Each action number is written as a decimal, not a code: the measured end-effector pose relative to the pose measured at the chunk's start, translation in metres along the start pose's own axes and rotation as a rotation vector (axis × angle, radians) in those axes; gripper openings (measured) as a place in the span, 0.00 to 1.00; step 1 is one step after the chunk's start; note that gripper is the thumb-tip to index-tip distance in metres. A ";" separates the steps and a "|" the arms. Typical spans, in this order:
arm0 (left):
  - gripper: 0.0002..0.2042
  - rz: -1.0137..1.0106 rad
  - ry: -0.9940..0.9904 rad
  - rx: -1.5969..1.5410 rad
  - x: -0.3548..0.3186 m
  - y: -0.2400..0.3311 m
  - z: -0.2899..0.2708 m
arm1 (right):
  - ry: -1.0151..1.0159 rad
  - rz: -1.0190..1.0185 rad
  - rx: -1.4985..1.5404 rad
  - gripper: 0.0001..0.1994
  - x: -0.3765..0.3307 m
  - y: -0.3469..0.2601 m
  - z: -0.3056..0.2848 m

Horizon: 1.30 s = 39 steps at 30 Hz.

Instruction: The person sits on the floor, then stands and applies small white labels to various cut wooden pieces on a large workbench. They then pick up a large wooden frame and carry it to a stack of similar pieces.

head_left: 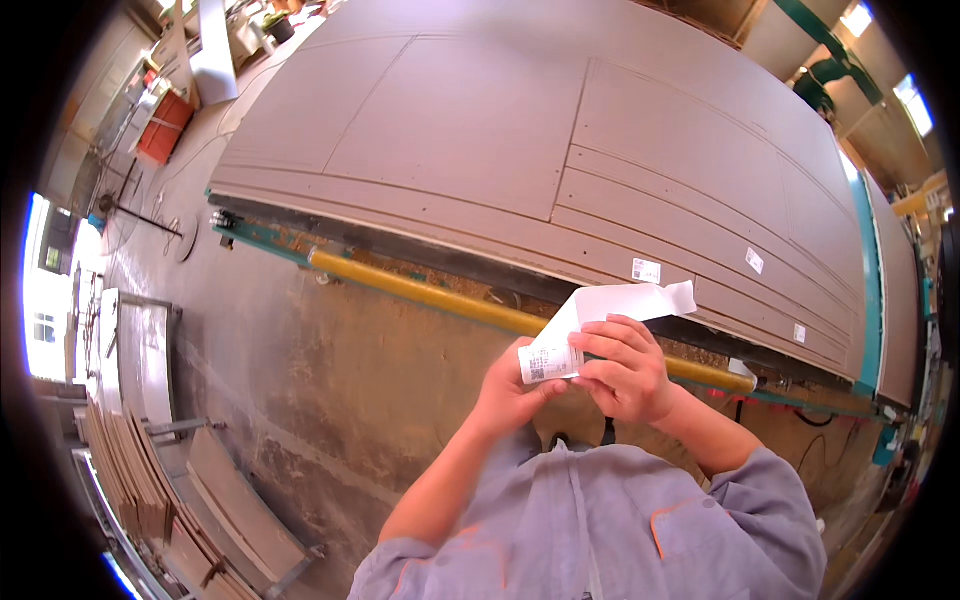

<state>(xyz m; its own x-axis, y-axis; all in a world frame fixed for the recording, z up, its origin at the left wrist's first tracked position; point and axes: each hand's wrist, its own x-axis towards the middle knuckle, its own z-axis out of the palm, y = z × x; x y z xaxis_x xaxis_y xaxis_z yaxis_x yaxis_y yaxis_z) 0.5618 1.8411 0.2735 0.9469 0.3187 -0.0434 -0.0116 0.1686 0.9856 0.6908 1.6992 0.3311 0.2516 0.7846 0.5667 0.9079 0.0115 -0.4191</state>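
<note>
My left hand (508, 385) and my right hand (625, 368) are together in front of my chest, both gripping a white strip of label backing paper (618, 303). A printed white label (548, 362) sits at the strip's lower end, between my left thumb and my right fingers. The strip's free end curls up and to the right. Just beyond my hands lies a large brown board (500, 130) cut into several panels, with three small white labels (646, 270) stuck near its close edge.
A yellow rail (420, 292) runs along the machine table's teal front edge (255, 238). Stacked brown panels (150, 490) lie on the floor at lower left. A red bin (163, 128) stands at far left. Concrete floor (300, 370) lies between.
</note>
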 end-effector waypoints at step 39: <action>0.18 -0.628 0.297 -0.355 0.092 -0.041 0.077 | -0.121 0.086 -0.292 0.05 -0.103 0.430 -0.106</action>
<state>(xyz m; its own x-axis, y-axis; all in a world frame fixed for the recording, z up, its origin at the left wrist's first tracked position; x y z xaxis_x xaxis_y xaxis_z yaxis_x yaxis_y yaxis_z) 0.6744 1.7915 0.2413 0.6847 0.2927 -0.6675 0.3486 0.6727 0.6526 1.0906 1.5578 0.1681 0.3063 0.8429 0.4424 0.9470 -0.2228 -0.2312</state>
